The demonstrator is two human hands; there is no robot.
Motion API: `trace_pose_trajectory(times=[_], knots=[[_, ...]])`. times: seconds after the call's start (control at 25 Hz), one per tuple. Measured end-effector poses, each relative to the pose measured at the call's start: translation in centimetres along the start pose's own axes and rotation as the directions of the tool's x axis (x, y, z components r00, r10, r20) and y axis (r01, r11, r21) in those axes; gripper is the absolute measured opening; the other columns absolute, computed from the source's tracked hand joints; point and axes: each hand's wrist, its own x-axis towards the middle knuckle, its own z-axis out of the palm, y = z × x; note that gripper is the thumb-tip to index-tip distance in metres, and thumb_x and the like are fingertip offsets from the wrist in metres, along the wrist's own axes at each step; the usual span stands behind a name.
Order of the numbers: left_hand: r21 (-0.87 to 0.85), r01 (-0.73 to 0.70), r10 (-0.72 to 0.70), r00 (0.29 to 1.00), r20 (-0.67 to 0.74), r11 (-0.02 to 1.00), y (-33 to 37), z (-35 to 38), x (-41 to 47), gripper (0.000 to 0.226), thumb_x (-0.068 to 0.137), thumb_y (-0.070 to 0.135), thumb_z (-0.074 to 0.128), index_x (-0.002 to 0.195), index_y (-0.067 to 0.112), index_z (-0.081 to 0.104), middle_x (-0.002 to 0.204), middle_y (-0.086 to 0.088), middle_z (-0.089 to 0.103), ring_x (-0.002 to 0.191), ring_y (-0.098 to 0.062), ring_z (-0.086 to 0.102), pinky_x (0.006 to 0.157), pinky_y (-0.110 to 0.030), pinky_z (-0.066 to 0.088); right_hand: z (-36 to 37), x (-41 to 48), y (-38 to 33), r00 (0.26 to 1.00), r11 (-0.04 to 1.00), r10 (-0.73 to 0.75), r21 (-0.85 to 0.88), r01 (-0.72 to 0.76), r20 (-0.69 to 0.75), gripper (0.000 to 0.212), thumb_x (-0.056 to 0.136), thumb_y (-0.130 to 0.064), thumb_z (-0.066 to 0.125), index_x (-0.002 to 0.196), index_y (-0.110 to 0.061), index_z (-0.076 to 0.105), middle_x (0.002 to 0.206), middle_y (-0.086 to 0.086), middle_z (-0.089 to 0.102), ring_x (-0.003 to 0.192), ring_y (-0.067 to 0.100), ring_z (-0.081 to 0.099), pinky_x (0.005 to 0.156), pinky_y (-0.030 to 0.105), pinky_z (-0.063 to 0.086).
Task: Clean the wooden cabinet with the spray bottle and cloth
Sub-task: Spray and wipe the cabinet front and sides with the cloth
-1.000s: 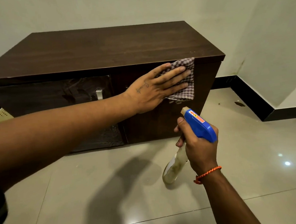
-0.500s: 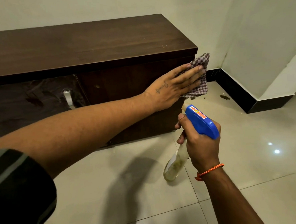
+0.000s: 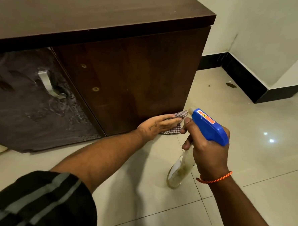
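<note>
**Wooden cabinet (image 3: pixel 133 75) wiped low on its right front, spray bottle (image 3: pixel 208 126) held just before its corner.**

The cabinet's left door (image 3: pixel 31 111) is mottled grey and bears a metal handle (image 3: pixel 47 84); two small round holes (image 3: pixel 83 65) sit near the left edge of the brown right panel. To the cabinet's right, black skirting (image 3: pixel 247 84) lines the pale wall, and a dark scrap (image 3: pixel 231 85) lies on the tiled floor (image 3: pixel 261 158) beside it. The bottle's blue head and a right fingertip overlap the right end of the checked cloth (image 3: pixel 173 129). The left hand (image 3: pixel 156 127) lies flat, fingers straight and together, pressing the cloth against the cabinet's bottom front edge near its right corner. The right hand (image 3: pixel 208 154), an orange band (image 3: pixel 216 178) at its wrist, grips the bottle's neck, with the nozzle towards that corner and the clear body slanting down towards the floor.
</note>
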Motion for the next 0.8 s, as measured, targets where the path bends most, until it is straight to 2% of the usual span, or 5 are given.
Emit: trace_pose_trajectory(times=[0.28,0.52,0.6,0.68,0.8], knots=[[-0.088,0.012,-0.013,1.0,-0.007,0.996,0.3,1.2,-2.6,0.092,0.098,0.03,0.027,0.133,-0.017,-0.043,0.148,-0.031,-0.043,0.135,-0.048,-0.045,0.106,-0.068,-0.033,0.4,0.2,0.6,0.999,0.999,0.034,-0.026,-0.034,-0.011,0.027,0.084,-0.046,0.065,0.08,-0.02,0.069,0.065,0.003,0.069,0.043,0.024,0.062,0.048,0.027,0.053],[-0.095,0.041,-0.044,0.999,-0.024,0.995,0.6,4.8,-10.6,0.091,0.101,0.03,0.038,0.151,-0.001,-0.032,0.157,-0.025,-0.039,0.144,-0.041,-0.041,0.115,-0.06,-0.026,2.7,-0.9,-0.3,1.0,1.0,0.018,-0.014,-0.017,0.022,0.011,0.092,-0.024,0.068,0.083,-0.018,0.071,0.069,-0.002,0.071,0.044,0.024,0.062,0.049,0.032,0.055],[-0.112,0.054,-0.065,0.993,-0.103,0.992,0.3,4.8,-12.8,0.082,0.1,0.024,0.037,0.157,-0.001,-0.015,0.165,-0.025,-0.02,0.153,-0.04,-0.022,0.12,-0.058,-0.018,3.8,-1.5,-1.0,0.999,1.0,0.027,-0.002,-0.027,0.042,0.011,0.091,-0.024,0.068,0.087,-0.014,0.071,0.07,-0.002,0.071,0.044,0.024,0.062,0.049,0.03,0.056],[-0.313,0.065,-0.126,0.976,-0.178,0.947,-0.7,3.7,-14.4,0.063,0.099,0.023,0.034,0.158,0.003,0.026,0.167,-0.02,0.018,0.156,-0.036,0.011,0.124,-0.052,-0.004,4.9,-2.2,-1.9,0.998,1.0,0.024,0.007,-0.024,0.062,0.014,0.091,-0.025,0.069,0.089,-0.011,0.072,0.07,0.0,0.071,0.044,0.025,0.062,0.048,0.029,0.055],[-0.659,0.103,-0.324,0.92,-0.222,0.745,-1.9,0.4,-18.5,0.046,0.1,0.017,0.042,0.142,0.005,0.055,0.157,-0.017,0.043,0.152,-0.037,0.027,0.124,-0.047,0.005,7.3,-3.7,-3.9,0.996,0.999,0.01,0.05,-0.014,0.089,0.026,0.087,-0.034,0.069,0.088,-0.008,0.073,0.068,0.004,0.07,0.043,0.029,0.061,0.046,0.027,0.053]])
